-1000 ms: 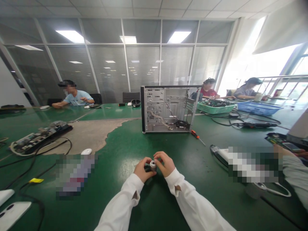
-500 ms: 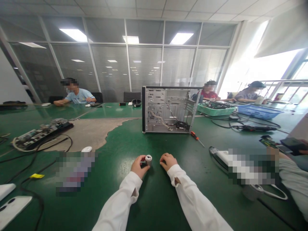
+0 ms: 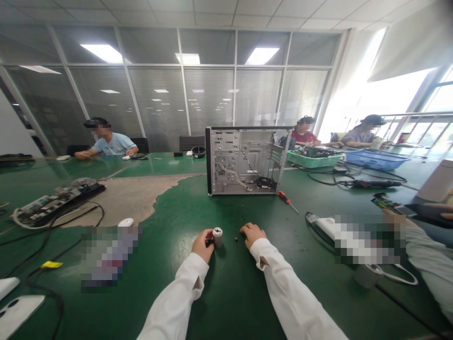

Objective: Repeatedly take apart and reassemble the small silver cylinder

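A small silver metal cylinder stands upright on the green table, with dark openings in its pale top. Close against its left side is my left hand, the curved thumb and fingers a little apart and no longer wrapped round it. A tiny dark piece, too small to name, lies to the right of the cylinder. My right hand rests on the table just beyond that piece, its fingers loosely bent and holding nothing that shows.
An open computer case stands ahead, with an orange-handled screwdriver by its right corner. Green and blue baskets sit at the back right. Cables and a circuit assembly lie left. Another person's arm reaches in from the right.
My left thumb has come off the front of the cylinder. My right hand has shifted slightly right and forward, and the tiny dark piece now shows on the table beside it.
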`<move>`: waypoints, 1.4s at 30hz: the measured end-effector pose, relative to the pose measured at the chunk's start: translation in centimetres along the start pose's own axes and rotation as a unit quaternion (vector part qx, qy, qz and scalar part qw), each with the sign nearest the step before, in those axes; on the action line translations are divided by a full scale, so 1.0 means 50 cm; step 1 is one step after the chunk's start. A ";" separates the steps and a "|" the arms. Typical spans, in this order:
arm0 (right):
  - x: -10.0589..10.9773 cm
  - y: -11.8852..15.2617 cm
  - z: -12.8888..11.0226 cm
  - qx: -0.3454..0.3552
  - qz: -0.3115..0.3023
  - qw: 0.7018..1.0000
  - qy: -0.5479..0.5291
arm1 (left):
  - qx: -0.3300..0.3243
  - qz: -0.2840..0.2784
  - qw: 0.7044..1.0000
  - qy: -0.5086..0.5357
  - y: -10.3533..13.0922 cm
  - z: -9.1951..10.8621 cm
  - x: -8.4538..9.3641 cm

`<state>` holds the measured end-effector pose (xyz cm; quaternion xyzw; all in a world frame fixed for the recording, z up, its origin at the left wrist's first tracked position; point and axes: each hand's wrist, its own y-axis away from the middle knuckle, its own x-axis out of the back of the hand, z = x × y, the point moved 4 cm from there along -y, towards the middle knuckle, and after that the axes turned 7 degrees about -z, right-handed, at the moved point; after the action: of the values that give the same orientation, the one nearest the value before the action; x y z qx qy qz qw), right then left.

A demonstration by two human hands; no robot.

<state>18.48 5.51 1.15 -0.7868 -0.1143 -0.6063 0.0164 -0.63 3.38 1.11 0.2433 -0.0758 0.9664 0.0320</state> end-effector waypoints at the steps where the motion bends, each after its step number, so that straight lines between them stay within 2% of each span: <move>1: 0.000 0.000 -0.001 0.000 0.000 1.000 0.001 | -0.002 -0.001 1.000 0.000 0.000 0.000 0.000; 8: 0.002 0.003 -0.003 0.000 0.005 1.000 0.010 | -0.008 -0.004 1.000 -0.003 -0.002 -0.002 -0.001; 13: 0.001 0.004 -0.004 0.004 0.008 1.000 0.014 | -0.003 0.014 1.000 0.000 0.000 0.002 0.001; 28: 0.000 0.006 -0.011 0.019 0.019 1.000 0.011 | -0.024 -0.016 1.000 0.003 -0.003 -0.003 -0.002; 38: -0.005 0.006 -0.032 0.084 0.013 0.996 -0.010 | -0.018 -0.018 1.000 0.017 -0.002 -0.007 -0.005; 42: -0.010 0.003 -0.035 0.114 0.018 0.993 -0.028 | -0.011 -0.003 1.000 0.012 -0.002 -0.007 -0.008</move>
<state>16.74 5.00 1.16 -0.7985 -0.1692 -0.5665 0.1133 -0.40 3.54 0.64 0.2316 -0.0853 0.9683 0.0384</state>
